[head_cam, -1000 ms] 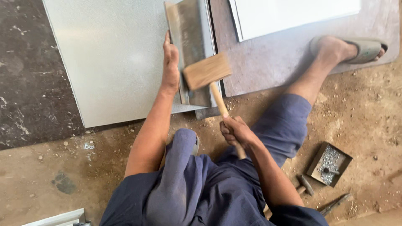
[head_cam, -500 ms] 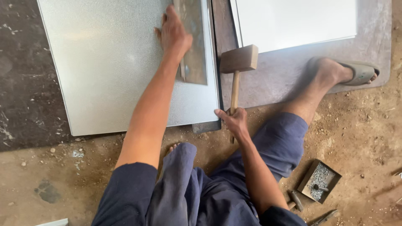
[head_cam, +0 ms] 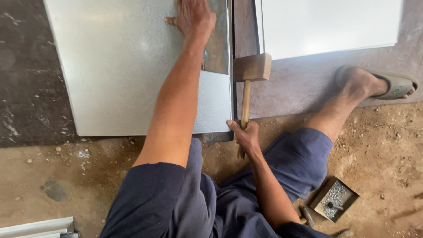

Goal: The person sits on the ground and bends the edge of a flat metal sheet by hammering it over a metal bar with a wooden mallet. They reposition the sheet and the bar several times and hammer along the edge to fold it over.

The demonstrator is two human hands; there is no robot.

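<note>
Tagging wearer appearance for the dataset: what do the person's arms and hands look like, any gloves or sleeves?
Both hands are bare: no gloves, rings or watch on the left hand or the right hand. Forearms are uncovered. A dark navy short sleeve covers the left upper arm, matching the navy trousers. No markings are visible on the sleeve.
</note>
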